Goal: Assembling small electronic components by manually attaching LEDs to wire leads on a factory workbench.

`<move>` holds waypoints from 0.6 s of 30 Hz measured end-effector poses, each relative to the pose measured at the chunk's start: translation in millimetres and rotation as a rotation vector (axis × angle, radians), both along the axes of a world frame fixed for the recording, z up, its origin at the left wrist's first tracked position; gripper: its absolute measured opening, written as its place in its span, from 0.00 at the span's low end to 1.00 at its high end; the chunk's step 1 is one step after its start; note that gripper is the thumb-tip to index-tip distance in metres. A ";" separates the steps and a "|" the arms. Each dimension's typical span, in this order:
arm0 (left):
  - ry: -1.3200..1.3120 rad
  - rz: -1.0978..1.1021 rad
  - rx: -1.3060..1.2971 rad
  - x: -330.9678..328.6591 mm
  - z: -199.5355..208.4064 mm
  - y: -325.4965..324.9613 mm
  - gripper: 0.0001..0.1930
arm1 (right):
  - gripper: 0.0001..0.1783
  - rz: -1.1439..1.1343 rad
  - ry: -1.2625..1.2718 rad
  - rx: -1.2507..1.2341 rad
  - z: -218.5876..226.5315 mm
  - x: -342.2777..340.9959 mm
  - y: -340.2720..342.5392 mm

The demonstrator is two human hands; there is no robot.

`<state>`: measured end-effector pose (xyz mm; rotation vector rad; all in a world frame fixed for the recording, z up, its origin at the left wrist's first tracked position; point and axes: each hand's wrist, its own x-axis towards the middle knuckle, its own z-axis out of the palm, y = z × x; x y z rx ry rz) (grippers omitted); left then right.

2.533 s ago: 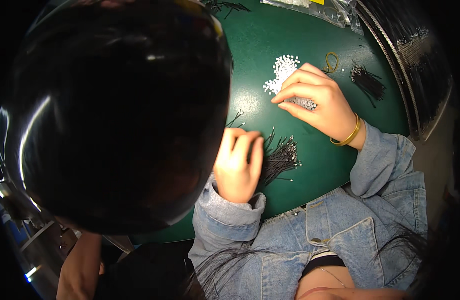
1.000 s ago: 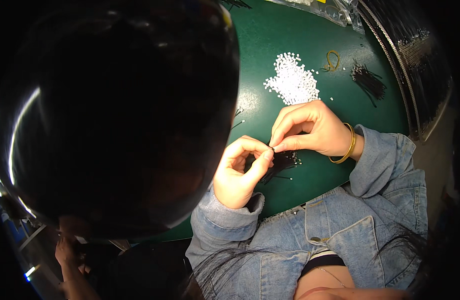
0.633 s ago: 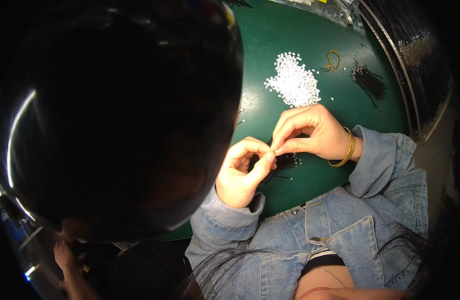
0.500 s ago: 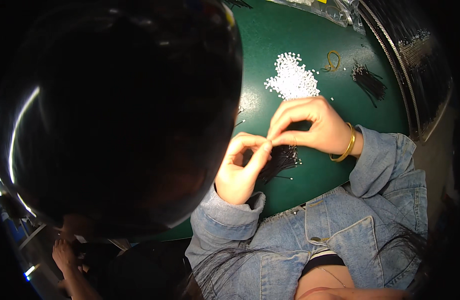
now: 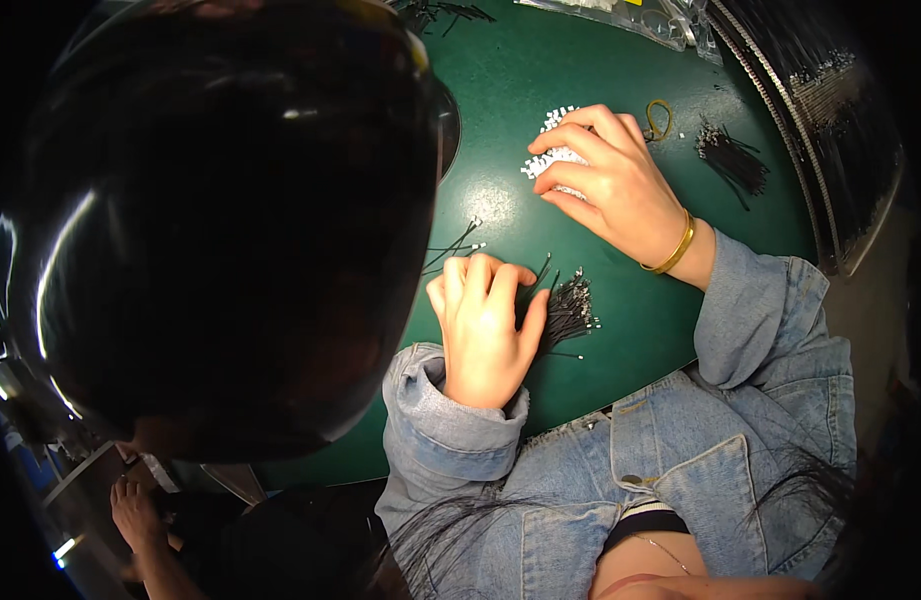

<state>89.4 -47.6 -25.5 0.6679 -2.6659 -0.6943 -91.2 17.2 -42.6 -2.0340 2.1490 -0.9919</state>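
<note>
My left hand [image 5: 480,330] rests over the left part of a bundle of short black wires [image 5: 568,315] with pale, shiny tips. Its fingers are bent and its thumb stands apart from them; what lies under the fingertips is hidden. Farther off to the right, my right hand [image 5: 610,175] reaches over a heap of tiny white plastic connector housings [image 5: 552,165]. Its fingers are curved and spread, with the fingertips at the heap and covering much of it. A few black wires with white ends [image 5: 465,240] lie just beyond my left hand.
A large glossy black rounded object [image 5: 230,230] blocks the left side. On the green table [image 5: 630,330] lie a yellowish loop [image 5: 659,120] and another black wire bundle [image 5: 730,160]. Clear plastic bags [image 5: 660,22] lie at the back. Another person's hand [image 5: 135,510] shows at lower left.
My hands were together, fingertips meeting over the wires. Now my right hand has moved away to the white heap, and my left has dropped over the bundle. Wires with white ends show beyond it.
</note>
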 end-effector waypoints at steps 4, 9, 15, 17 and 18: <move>-0.017 -0.027 0.053 1.0 -4.9 2.5 0.06 | 0.07 -0.011 -0.008 -0.006 0.1 -1.9 1.0; 0.030 -0.010 0.110 -0.9 -10.6 4.9 0.07 | 0.06 -0.010 0.000 0.009 0.6 -2.1 0.7; 0.058 0.002 0.152 -2.9 -10.7 7.0 0.07 | 0.06 -0.039 -0.025 -0.010 -1.5 -2.1 0.6; 0.083 0.023 0.177 -3.9 -11.1 7.8 0.07 | 0.05 -0.042 -0.010 -0.049 -2.7 -0.2 -2.6; 0.095 0.030 0.193 -4.5 -11.0 8.5 0.07 | 0.05 -0.046 -0.002 -0.065 -2.8 0.4 -2.8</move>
